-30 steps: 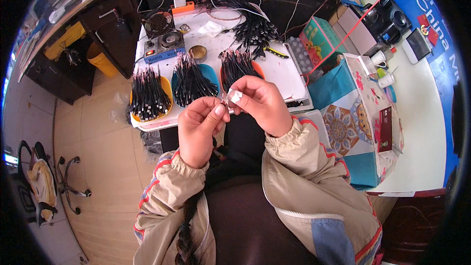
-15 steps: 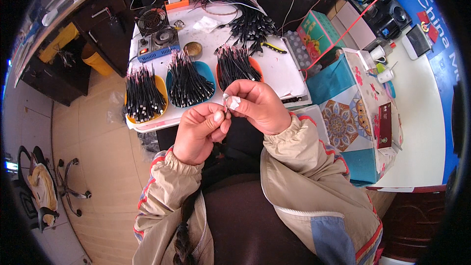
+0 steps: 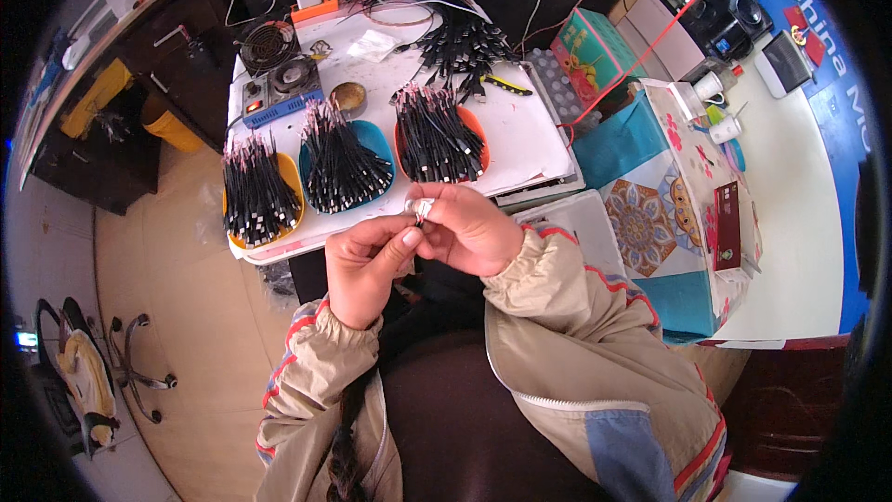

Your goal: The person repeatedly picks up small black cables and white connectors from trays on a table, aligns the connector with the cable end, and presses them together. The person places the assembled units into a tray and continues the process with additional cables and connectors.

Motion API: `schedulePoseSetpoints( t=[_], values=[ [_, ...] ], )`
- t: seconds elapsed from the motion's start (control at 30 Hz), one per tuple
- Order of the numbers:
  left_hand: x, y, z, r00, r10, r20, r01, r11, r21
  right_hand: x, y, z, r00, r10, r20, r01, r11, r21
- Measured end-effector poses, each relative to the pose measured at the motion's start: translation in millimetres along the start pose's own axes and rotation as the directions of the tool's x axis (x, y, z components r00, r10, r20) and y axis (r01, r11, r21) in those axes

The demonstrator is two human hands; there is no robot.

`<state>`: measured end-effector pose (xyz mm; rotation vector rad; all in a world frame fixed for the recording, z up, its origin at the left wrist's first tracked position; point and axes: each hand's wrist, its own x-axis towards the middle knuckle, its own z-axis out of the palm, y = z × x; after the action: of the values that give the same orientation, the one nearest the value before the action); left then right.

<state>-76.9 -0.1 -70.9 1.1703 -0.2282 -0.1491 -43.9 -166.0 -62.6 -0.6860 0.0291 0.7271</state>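
Close together in front of my body, my left hand (image 3: 362,270) and my right hand (image 3: 474,231) pinch at the same spot. Between the fingertips is a thin wire (image 3: 419,221), mostly hidden by the fingers. White tape (image 3: 424,208) is wrapped on a digit of my right hand. Just beyond the hands, bundles of short black cables with pinkish bare ends and metal plugs fill three trays: a yellow tray (image 3: 296,188), a blue tray (image 3: 387,151) and an orange-red tray (image 3: 482,135).
Behind the trays on the white table (image 3: 530,144) sit a blue device with a dial (image 3: 279,102), a small round tin (image 3: 349,96), a heap of black cables (image 3: 465,46) and yellow-black cutters (image 3: 507,85). A patterned cloth-covered box (image 3: 650,214) stands at the right. A red cord (image 3: 650,33) crosses there.
Both hands have come lower and slightly left, still pinched together. The fingers have closed further over the wire. The whole view has shifted a little.
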Motion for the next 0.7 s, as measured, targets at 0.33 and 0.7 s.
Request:
schedulePoseSetpoints(
  t=[0.33, 0.7],
  values=[
    [16.9, -19.6, -7.2, 0.982, -0.115, -0.148, 0.092, 0.984, -0.154, 43.7, -49.4, -67.0, 0.683, -0.729, -0.039, 0.109, 0.155, -0.982],
    [25.2, -29.9, -15.7, 0.968, -0.081, -0.237, 0.045, 0.987, -0.153, 75.2, -63.5, -95.6, 0.706, -0.705, -0.071, -0.144, -0.044, -0.989]
  ],
)
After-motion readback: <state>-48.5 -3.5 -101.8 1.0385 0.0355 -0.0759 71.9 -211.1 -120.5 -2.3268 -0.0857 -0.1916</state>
